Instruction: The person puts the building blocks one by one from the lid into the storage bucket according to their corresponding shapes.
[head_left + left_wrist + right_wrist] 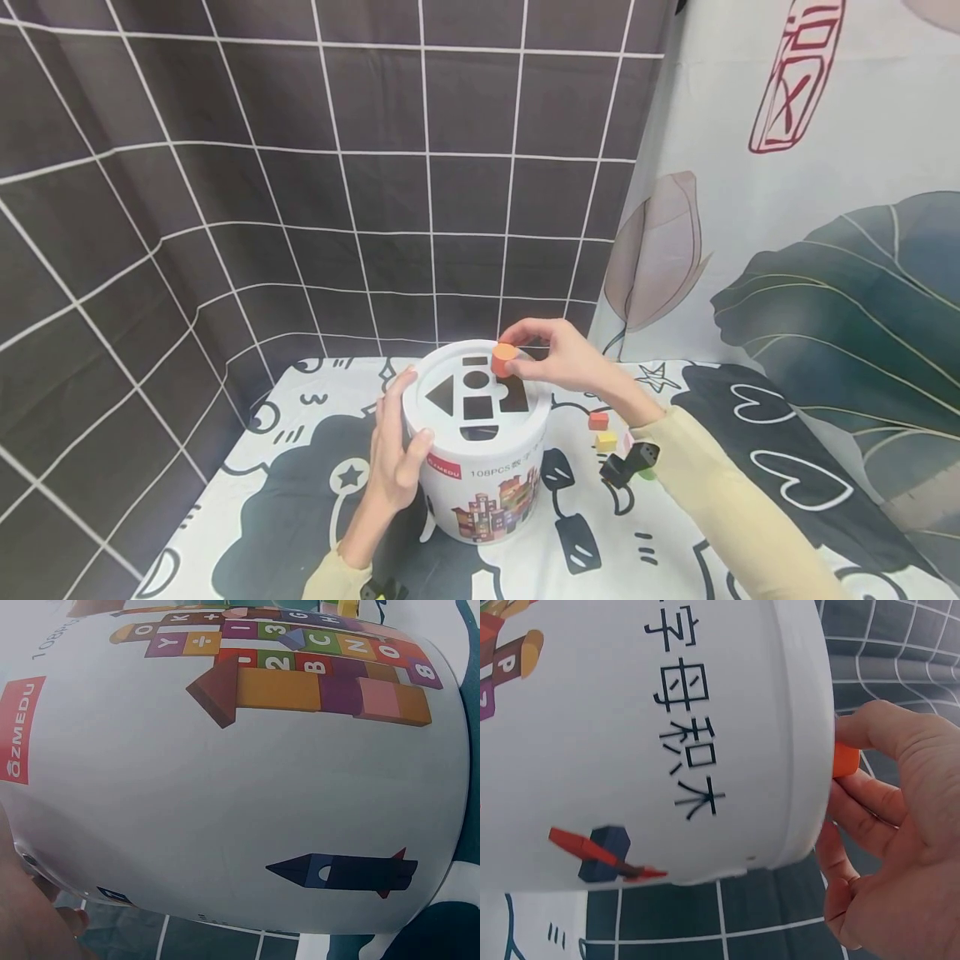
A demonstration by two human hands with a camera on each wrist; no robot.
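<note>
A white lidded bucket (pixel 480 467) stands upright on the cloth, building-block pictures printed on its side. Its lid (pixel 442 425) has several cut-out holes, including a triangle, a circle and squares. My right hand (pixel 562 358) pinches an orange cylinder block (pixel 504 360) between thumb and fingers over the lid's back right. In the right wrist view, the block (pixel 846 760) shows partly behind the lid's edge. With fingers spread, my left hand (pixel 397 442) rests against the bucket's left side, thumb at the lid's front rim. The left wrist view shows mostly the printed side (pixel 225 787).
Right of the bucket lie a red block (pixel 597 421) and a yellow block (pixel 605 442). Pink and green pieces are partly hidden by the black wrist device (pixel 630 465). A dark gridded curtain (pixel 375 192) hangs behind the patterned cloth (pixel 300 467).
</note>
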